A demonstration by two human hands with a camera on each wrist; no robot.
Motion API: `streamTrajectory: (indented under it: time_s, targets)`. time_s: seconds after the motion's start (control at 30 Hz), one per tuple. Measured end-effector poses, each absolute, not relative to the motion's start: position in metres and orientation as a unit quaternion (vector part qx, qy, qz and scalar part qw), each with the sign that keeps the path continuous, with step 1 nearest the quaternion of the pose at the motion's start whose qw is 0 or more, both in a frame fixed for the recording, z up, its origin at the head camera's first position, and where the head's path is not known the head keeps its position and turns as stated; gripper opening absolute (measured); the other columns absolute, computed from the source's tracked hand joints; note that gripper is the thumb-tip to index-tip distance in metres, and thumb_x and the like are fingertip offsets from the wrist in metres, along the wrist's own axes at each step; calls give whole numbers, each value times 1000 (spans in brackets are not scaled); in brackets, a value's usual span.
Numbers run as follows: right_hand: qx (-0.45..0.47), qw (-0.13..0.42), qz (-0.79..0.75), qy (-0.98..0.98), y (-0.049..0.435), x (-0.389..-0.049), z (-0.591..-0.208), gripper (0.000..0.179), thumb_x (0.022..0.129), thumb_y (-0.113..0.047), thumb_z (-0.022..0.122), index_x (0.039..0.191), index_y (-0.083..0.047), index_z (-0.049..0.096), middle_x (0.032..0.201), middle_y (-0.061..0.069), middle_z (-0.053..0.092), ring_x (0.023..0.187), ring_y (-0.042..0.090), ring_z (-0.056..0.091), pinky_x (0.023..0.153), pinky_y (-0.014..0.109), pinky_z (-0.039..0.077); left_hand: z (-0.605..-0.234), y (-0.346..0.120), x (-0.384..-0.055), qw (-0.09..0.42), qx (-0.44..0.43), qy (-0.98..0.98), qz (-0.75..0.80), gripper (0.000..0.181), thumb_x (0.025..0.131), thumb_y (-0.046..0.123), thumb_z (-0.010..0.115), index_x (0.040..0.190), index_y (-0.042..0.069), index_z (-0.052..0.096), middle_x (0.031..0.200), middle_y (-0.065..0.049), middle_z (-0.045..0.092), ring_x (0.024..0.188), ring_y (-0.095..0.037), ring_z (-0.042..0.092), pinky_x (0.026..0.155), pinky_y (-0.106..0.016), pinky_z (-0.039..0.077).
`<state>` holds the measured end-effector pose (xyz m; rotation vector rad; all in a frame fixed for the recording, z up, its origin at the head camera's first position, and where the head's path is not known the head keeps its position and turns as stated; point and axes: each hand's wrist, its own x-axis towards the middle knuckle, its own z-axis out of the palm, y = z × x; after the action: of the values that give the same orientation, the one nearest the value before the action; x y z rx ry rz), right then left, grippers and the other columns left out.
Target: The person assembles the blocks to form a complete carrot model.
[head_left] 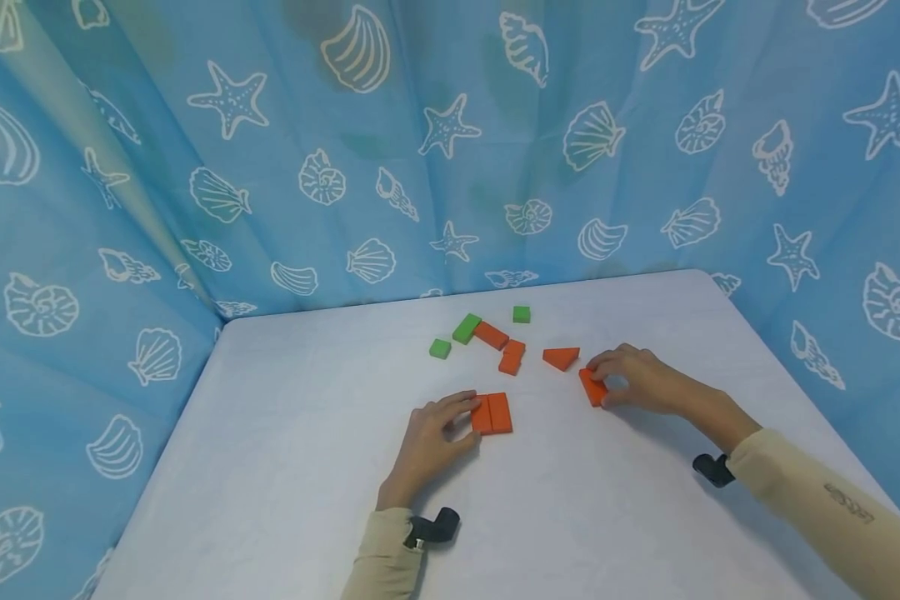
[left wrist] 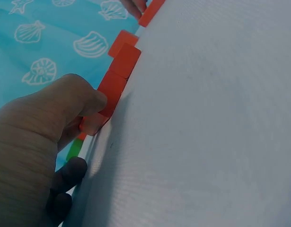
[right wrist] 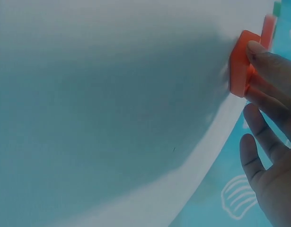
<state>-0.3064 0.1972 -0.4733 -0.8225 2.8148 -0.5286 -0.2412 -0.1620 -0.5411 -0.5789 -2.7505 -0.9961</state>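
Two orange rectangular blocks lie side by side on the white table. My left hand (head_left: 429,440) pinches the left block (head_left: 482,417) between thumb and index finger, at its near and far ends. Against its right side lies the other block (head_left: 500,413). Farther right, my right hand (head_left: 645,380) holds an orange block with slanted sides (head_left: 593,390) by thumb and fingers. In the right wrist view the thumb lies on that orange block (right wrist: 240,66), and two fingers stay off it. An orange wedge-shaped block (head_left: 562,357) lies just left of the right hand.
Behind the left hand, a loose group holds a long orange block (head_left: 491,335), small orange blocks (head_left: 510,362) and a green block (head_left: 466,328). Single green blocks lie at its left (head_left: 440,348) and at the back (head_left: 521,314). A blue shell-patterned curtain (head_left: 450,167) surrounds the table (head_left: 285,467).
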Motion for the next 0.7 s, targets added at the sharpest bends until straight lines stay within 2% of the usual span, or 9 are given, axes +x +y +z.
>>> streamTrajectory:
  time_s: [0.33, 0.57, 0.7]
  targets:
    - [-297, 69, -169, 937, 190, -298, -475, 43, 80, -12, 84, 121, -4, 71, 130, 12, 63, 119, 34, 52, 94, 51, 49, -540, -160, -241, 71, -190, -918, -341, 45, 90, 29, 72, 135, 26, 65, 142, 15, 55, 101, -9, 56, 95, -43, 36]
    - [-292, 77, -209, 930, 183, -294, -480, 44, 79, -15, 85, 121, -7, 73, 128, 9, 64, 119, 32, 52, 94, 47, 50, -538, -161, -239, 60, -186, -919, -341, 46, 90, 29, 72, 135, 27, 65, 143, 16, 54, 110, -10, 56, 101, -47, 35]
    - [-317, 68, -217, 921, 172, -289, -481, 42, 80, -16, 85, 119, -6, 73, 127, 9, 64, 120, 33, 53, 96, 49, 48, -539, -161, -239, 62, -184, -920, -340, 46, 90, 29, 72, 135, 27, 65, 142, 17, 54, 109, -10, 56, 97, -44, 36]
